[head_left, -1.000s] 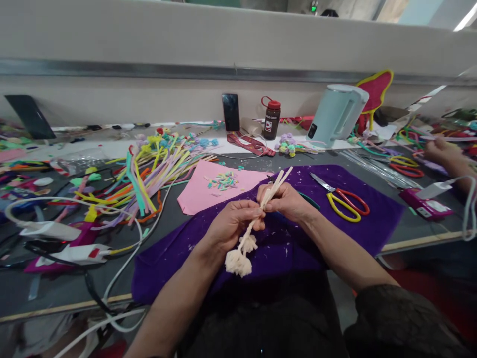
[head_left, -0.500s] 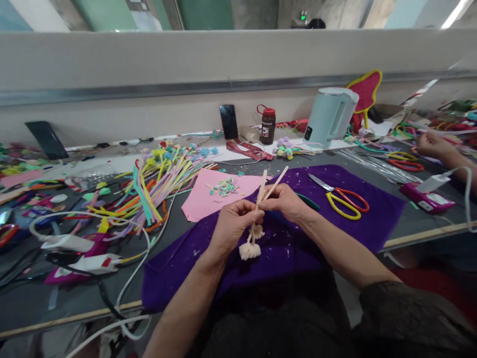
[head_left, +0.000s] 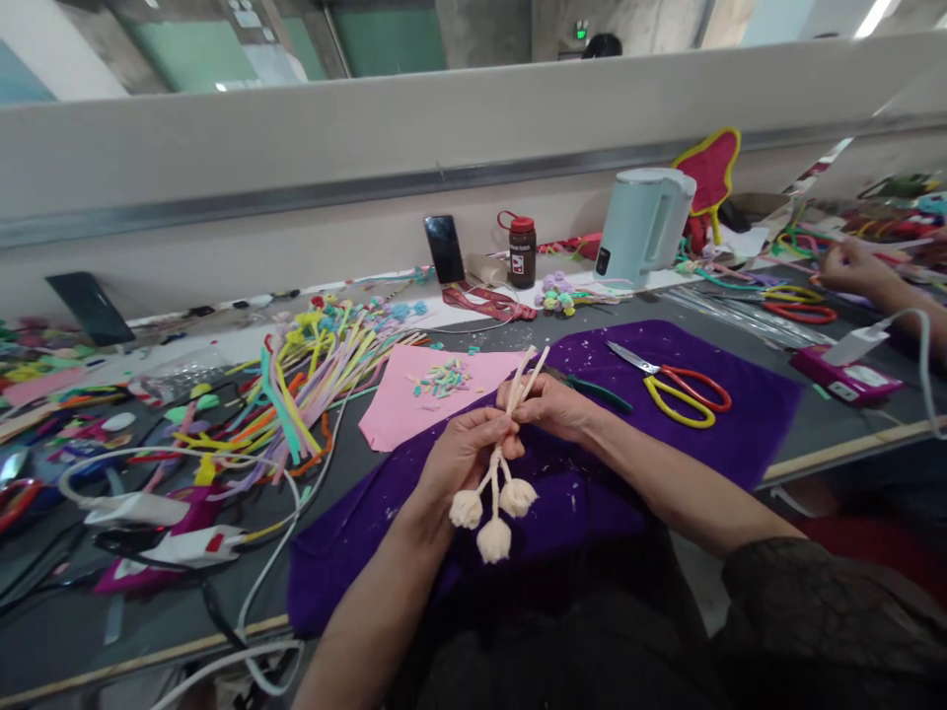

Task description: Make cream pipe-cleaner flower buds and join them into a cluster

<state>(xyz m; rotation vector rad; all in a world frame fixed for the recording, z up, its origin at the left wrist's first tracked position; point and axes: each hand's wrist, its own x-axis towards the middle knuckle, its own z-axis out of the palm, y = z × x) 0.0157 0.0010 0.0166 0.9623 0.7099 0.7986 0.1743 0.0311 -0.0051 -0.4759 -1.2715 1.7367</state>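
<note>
Between my two hands is a small bunch of cream pipe-cleaner flowers [head_left: 494, 540], three rounded heads hanging down toward me and the stems pointing up and away. My left hand [head_left: 468, 449] is closed, thumb and fingers pinching the stems just above where they fan out. Right beside it, my right hand [head_left: 546, 406] is closed around the same stems, whose free ends stick out above the fingers. Beneath both hands lies a purple cloth [head_left: 370, 523]. Dark green-handled pliers [head_left: 603, 394] rest just beyond my right hand, their front partly hidden by it.
Scissors [head_left: 685, 390] with red and yellow handles lie on the cloth at right. Pink paper [head_left: 385, 394] holds short coloured bits. Colourful pipe cleaners [head_left: 326, 375] pile up at left, near cables and power strips [head_left: 188, 537]. A bottle [head_left: 522, 256], kettle [head_left: 643, 227] and another person's hand [head_left: 850, 268] are farther off.
The cream flowers have spread apart, so three heads now show below my hands where they were bunched together. My right hand has turned slightly around the stems. The camera view has tilted a little.
</note>
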